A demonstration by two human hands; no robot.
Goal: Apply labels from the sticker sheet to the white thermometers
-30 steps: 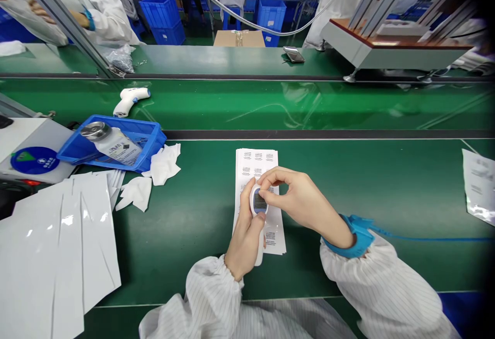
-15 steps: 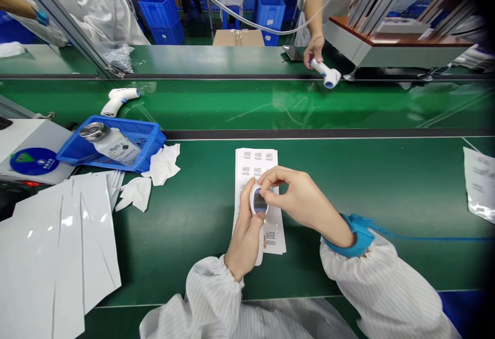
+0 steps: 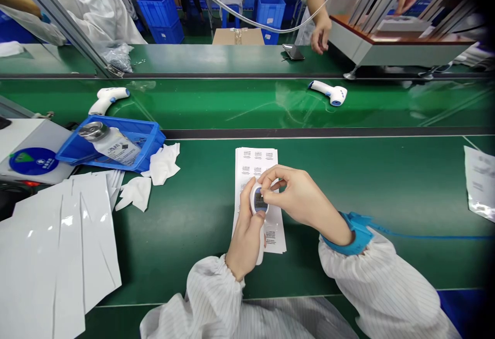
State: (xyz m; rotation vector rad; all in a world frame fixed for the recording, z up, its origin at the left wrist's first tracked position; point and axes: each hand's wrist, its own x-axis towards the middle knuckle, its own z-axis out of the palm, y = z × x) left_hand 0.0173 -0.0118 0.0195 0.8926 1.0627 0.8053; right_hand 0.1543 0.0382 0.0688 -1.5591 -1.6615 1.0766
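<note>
My left hand [image 3: 245,233] is wrapped round a white forehead thermometer [image 3: 259,201], held upright with its small dark screen facing me. My right hand [image 3: 297,197] pinches at the top edge of that screen with thumb and forefinger; whatever is between the fingertips is too small to make out. Both hands hover over a stack of white label sheets [image 3: 255,159] lying on the green bench. A blue wrist strap [image 3: 358,233] with a blue cord circles my right wrist.
A blue tray [image 3: 149,140] holding a labelled bottle [image 3: 110,143], white wipes [image 3: 162,164] and glossy white bags [image 3: 58,246] lie at the left. Two white thermometers [image 3: 106,98] [image 3: 328,91] rest on the conveyor belt. Across it, another person's hand [image 3: 320,37] is near a phone [image 3: 293,51].
The person across the belt set a thermometer down on it and drew the hand back. The left thermometer drifted further left with the belt. My hands stayed almost still.
</note>
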